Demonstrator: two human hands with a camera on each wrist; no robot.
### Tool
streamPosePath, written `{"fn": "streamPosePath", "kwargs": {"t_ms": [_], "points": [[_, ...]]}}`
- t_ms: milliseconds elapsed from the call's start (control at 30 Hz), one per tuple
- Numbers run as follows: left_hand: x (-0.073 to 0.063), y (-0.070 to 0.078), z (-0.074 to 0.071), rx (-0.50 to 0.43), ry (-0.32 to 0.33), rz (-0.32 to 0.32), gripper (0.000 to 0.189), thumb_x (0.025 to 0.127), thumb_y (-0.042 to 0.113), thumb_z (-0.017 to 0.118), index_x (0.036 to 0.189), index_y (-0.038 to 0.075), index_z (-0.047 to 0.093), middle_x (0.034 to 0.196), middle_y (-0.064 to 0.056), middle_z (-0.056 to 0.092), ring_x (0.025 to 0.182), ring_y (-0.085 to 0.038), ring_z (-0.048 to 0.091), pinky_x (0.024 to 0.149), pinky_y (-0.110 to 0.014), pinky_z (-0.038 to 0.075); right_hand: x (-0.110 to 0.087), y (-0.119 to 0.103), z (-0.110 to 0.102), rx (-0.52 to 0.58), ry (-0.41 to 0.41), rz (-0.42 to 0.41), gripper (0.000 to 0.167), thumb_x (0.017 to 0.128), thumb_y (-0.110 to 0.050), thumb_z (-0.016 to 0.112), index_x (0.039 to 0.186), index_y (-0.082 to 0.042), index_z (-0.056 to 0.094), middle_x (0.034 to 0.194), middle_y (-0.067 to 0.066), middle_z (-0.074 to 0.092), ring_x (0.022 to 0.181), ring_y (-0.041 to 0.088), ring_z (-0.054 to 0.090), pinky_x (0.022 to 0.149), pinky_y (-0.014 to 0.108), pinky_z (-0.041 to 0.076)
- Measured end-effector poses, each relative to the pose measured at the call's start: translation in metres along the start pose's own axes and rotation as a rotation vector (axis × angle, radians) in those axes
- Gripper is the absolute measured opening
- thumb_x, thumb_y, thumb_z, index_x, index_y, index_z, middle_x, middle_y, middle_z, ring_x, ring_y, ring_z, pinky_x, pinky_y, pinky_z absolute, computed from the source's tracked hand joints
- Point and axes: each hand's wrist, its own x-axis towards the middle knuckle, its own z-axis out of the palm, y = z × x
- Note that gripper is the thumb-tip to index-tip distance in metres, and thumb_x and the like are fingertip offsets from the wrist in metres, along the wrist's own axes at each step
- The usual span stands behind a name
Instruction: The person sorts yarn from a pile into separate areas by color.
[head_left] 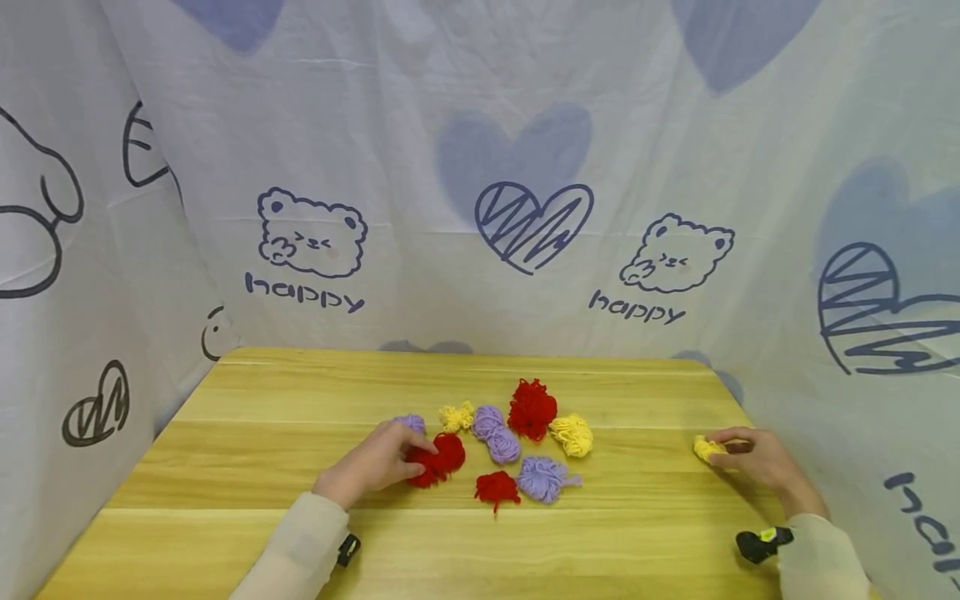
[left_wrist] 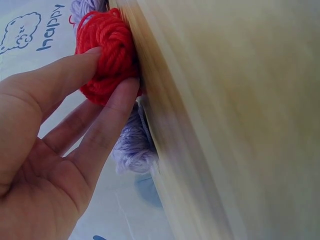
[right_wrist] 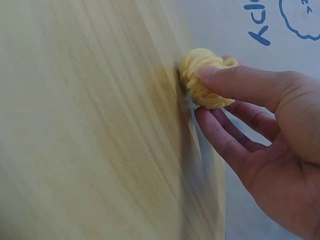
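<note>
My left hand [head_left: 386, 457] pinches a red yarn bundle [head_left: 441, 458] at the left of the yarn group, thumb and fingers on its near side. In the left wrist view the same red yarn [left_wrist: 111, 55] sits between thumb and fingertips, close to the tabletop. A purple yarn ball [left_wrist: 132, 145] shows behind those fingers. Far to the right, my right hand [head_left: 761, 461] holds a small yellow yarn ball [head_left: 707, 450] low over the table. In the right wrist view the thumb presses on the yellow yarn [right_wrist: 202, 80] with fingers on its other side.
Around the wooden table's [head_left: 600, 542] middle lie a large red bundle [head_left: 532, 410], a small red one [head_left: 497, 488], yellow bundles [head_left: 572, 435] [head_left: 457, 416], and purple ones [head_left: 497, 435] [head_left: 543, 479] [head_left: 409, 422]. A printed white curtain [head_left: 420, 125] hangs behind and at both sides.
</note>
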Motion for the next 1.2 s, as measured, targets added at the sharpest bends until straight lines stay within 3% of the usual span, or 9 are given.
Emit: {"fn": "streamPosePath", "kwargs": {"t_ms": [233, 533, 700, 867, 1067, 1200], "points": [[0.0003, 0.0007, -0.0003, 0.002, 0.0, 0.01, 0.026, 0.087, -0.001, 0.078, 0.111, 0.008, 0.081, 0.103, -0.008, 0.072, 0.082, -0.018, 0.052, 0.062, -0.02, 0.047, 0.0015, 0.0012, 0.0006, -0.003, 0.001, 0.023, 0.047, 0.087, -0.025, 0.084, 0.121, 0.005, 0.072, 0.134, 0.034, 0.062, 0.118, 0.05, 0.063, 0.092, 0.051, 0.058], [0.0009, -0.0005, -0.0002, 0.037, 0.007, 0.053, 0.025, 0.087, 0.001, 0.079, 0.111, 0.009, 0.081, 0.096, -0.002, 0.068, 0.072, -0.012, 0.044, 0.06, -0.019, 0.043, 0.0033, -0.0003, -0.0005, -0.014, -0.005, 0.057, 0.048, 0.086, -0.026, 0.085, 0.121, 0.004, 0.072, 0.135, 0.035, 0.06, 0.114, 0.046, 0.065, 0.086, 0.042, 0.057], [0.0002, -0.0023, -0.0006, 0.019, 0.008, 0.093, 0.024, 0.089, 0.002, 0.078, 0.112, 0.008, 0.08, 0.1, -0.004, 0.07, 0.078, -0.012, 0.055, 0.066, -0.019, 0.05, 0.0031, 0.0018, 0.0005, -0.009, -0.006, 0.043, 0.046, 0.086, -0.025, 0.085, 0.12, 0.004, 0.072, 0.134, 0.034, 0.061, 0.114, 0.046, 0.065, 0.082, 0.034, 0.056], [-0.0012, -0.0029, -0.001, -0.007, 0.015, 0.121, 0.023, 0.089, 0.0, 0.077, 0.111, 0.007, 0.079, 0.102, -0.006, 0.071, 0.091, -0.017, 0.067, 0.073, -0.022, 0.057, 0.0025, 0.0039, 0.0013, 0.001, -0.004, 0.036, 0.044, 0.086, -0.022, 0.085, 0.12, 0.004, 0.072, 0.134, 0.034, 0.061, 0.114, 0.048, 0.064, 0.085, 0.04, 0.059], [-0.0025, -0.0019, -0.0012, -0.015, 0.032, 0.14, 0.023, 0.089, -0.001, 0.076, 0.11, 0.006, 0.079, 0.102, -0.007, 0.072, 0.095, -0.022, 0.072, 0.075, -0.024, 0.06, 0.0031, 0.0066, 0.002, 0.004, -0.006, 0.038, 0.043, 0.087, -0.022, 0.084, 0.12, 0.004, 0.073, 0.134, 0.034, 0.062, 0.114, 0.047, 0.065, 0.084, 0.037, 0.059], [-0.0034, -0.0009, -0.0021, -0.025, 0.033, 0.134, 0.024, 0.089, -0.002, 0.076, 0.111, 0.005, 0.079, 0.103, -0.008, 0.072, 0.094, -0.022, 0.071, 0.074, -0.021, 0.059, 0.0033, 0.0068, 0.0025, 0.011, 0.0, 0.047, 0.043, 0.087, -0.021, 0.084, 0.119, 0.004, 0.073, 0.134, 0.033, 0.062, 0.113, 0.047, 0.065, 0.086, 0.043, 0.06]]}}
